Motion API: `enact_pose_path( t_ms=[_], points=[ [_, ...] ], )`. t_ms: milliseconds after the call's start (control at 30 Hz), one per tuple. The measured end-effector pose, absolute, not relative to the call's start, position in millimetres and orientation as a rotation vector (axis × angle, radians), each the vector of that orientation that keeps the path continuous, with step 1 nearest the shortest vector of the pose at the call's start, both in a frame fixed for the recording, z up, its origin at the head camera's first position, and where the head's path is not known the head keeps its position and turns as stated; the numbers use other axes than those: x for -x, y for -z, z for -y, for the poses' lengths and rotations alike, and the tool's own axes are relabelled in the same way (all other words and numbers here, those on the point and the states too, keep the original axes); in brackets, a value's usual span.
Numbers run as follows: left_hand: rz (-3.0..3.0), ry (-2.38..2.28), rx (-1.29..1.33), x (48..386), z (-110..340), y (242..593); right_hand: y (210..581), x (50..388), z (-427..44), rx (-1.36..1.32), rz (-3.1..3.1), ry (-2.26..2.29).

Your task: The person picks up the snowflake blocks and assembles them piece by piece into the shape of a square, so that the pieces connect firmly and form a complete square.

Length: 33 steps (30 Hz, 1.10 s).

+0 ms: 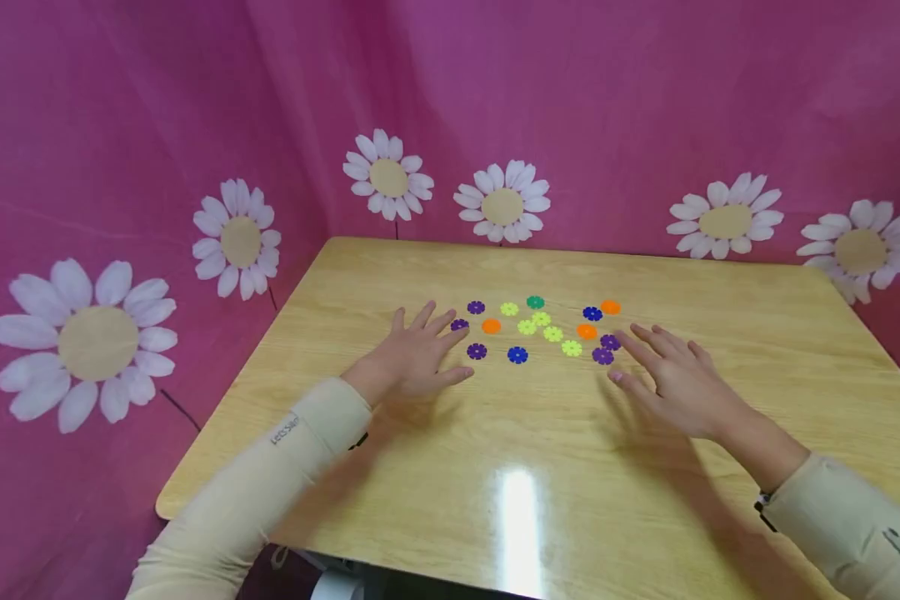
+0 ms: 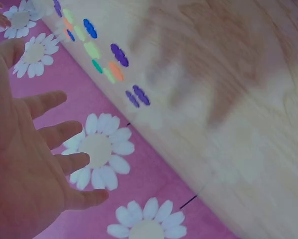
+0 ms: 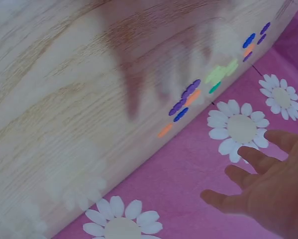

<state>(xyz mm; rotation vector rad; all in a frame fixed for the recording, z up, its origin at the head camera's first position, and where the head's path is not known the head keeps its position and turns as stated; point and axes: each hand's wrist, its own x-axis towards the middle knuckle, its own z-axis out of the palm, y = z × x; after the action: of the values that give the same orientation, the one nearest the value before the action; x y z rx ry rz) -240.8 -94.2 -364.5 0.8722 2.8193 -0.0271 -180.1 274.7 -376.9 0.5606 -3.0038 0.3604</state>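
Observation:
Small flower-shaped discs lie scattered on the table: yellow-green, orange, purple, blue and one green. At their left side my left hand hovers palm down with fingers spread, nearest the purple discs, holding nothing. On the right my right hand is raised over the table beside two purple discs, fingers apart and nothing in them. Both wrist views show the hands, left and right, with extended fingers.
The wooden table reflects a bright light near its front edge. A pink curtain with white daisies stands behind it and at its left. Below the front edge a white object shows partly.

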Motion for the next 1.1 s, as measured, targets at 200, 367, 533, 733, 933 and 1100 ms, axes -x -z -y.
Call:
enact_pose_path(
  t_ms=[200,367,533,733,933,1100],
  points=[
    [-2.776,0.015,-0.829,253,83,373,386,195,-273,-0.556,3.011,-0.337],
    [-2.766,0.034,-0.787,265,76,382,392,206,-272,-0.531,3.021,-0.375],
    [-2.771,-0.031,-0.773,272,73,393,400,219,-274,-0.529,3.024,-0.402],
    [-2.806,-0.089,-0.82,277,70,407,413,236,-274,-0.517,3.03,-0.323],
    [-2.848,-0.086,-0.815,280,67,414,419,249,-272,-0.492,3.103,-0.276],
    [-2.912,-0.123,-0.821,285,66,416,418,258,-273,-0.479,3.147,-0.235]
  ],
)
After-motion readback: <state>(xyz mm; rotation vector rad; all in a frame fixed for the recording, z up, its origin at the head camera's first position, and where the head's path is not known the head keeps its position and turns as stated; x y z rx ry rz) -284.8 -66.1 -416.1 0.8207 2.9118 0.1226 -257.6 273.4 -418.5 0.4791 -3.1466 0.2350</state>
